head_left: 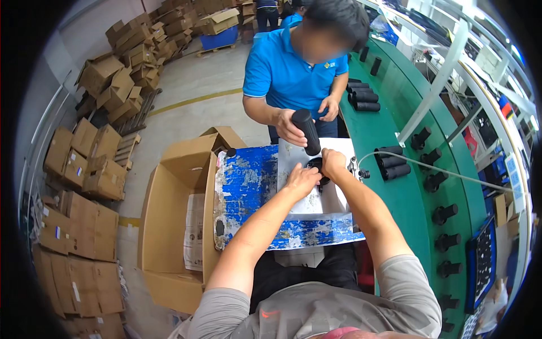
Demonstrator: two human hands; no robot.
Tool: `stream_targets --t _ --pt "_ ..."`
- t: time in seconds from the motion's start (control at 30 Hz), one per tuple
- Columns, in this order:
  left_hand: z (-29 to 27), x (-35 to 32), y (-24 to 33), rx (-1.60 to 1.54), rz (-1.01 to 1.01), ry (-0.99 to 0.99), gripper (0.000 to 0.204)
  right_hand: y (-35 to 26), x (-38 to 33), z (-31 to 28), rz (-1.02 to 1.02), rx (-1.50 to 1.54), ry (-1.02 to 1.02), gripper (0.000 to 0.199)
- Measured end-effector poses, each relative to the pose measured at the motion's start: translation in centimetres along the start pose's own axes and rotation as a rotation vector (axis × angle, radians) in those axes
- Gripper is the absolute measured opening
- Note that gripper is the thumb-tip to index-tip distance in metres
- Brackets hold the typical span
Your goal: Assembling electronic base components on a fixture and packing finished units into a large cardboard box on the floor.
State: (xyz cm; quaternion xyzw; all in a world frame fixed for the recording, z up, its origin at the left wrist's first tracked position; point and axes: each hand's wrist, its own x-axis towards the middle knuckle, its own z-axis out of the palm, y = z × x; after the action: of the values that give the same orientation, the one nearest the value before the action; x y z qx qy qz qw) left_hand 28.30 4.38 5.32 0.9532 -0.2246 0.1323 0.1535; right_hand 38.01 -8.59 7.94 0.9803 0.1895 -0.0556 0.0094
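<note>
Both of my arms reach forward to a silver metal box-like fixture [335, 202] on a worn blue board [245, 176]. My left hand [305, 179] is closed, its fingers on the near left side of a black round part [316, 165] at the top of the fixture. Curled over that same part from the right is my right hand [334, 163]. My fingers hide most of the black part. Just beyond my hands, a co-worker [299, 79] in a blue shirt holds a black ribbed cylinder [306, 131] tilted above the fixture, its lower end close to my fingers.
An open cardboard box [155, 226] stands left of the board. Along the right runs a green conveyor belt [403, 206] carrying black cylinders [392, 164] and several upright black parts [446, 213]. A thin hose [429, 164] arcs over the belt. Stacked cartons [84, 226] line the far left.
</note>
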Motion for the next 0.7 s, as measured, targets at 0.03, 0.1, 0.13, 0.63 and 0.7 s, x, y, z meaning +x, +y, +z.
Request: stream_targets --t 0.03,0.1,0.13,0.63,0.7 --pt "0.2 -0.3 -0.2 -0.013 -0.022 -0.023 0.004 -0.3 0.2 0.5 0.020 0.044 0.039 0.036" --pt "0.3 -1.9 -1.1 -0.038 -0.069 -0.022 0.006 -2.2 -0.6 0.4 -0.002 0.141 0.091 0.032" --pt "0.5 -1.5 -0.8 -0.056 -0.056 0.009 0.008 -1.4 -0.6 0.9 0.005 0.183 0.129 0.032" --pt "-6.3 -36.2 -18.9 -0.372 -1.207 0.780 0.012 -22.1 -15.6 10.6 -0.727 0.774 -0.035 0.011" --pt "-1.0 -39.9 -24.9 -0.488 -1.272 0.689 0.015 -24.8 -13.8 14.5 -0.819 0.677 -0.002 0.015"
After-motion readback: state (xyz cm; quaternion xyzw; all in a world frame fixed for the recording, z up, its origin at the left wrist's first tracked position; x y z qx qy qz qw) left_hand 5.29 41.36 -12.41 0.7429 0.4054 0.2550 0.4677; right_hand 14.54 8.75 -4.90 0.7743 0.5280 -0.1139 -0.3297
